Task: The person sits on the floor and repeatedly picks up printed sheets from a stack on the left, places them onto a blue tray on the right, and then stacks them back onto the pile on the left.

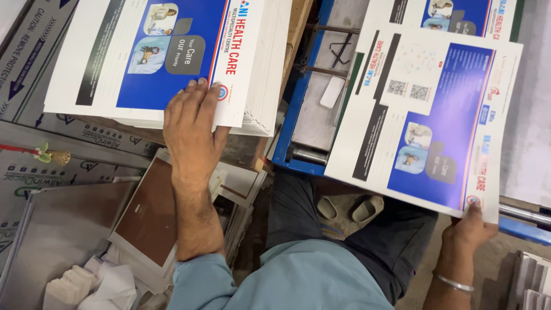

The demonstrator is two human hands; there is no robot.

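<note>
My left hand (192, 123) lies flat, fingers spread, on the near edge of a thick stack of printed white-and-blue sheets (143, 57) at the upper left. My right hand (469, 227) pinches the near corner of one loose printed sheet (427, 115), holding it out over the blue machine frame (298, 109) at the right. That sheet hides part of the machine bed and another printed sheet (459, 14) behind it.
A brown-and-white board (146, 212) and folded white papers (86, 284) lie at the lower left on grey protective panels (34, 57). A metal rail (525, 215) runs at the right. My sandalled feet (350, 208) stand on the floor below.
</note>
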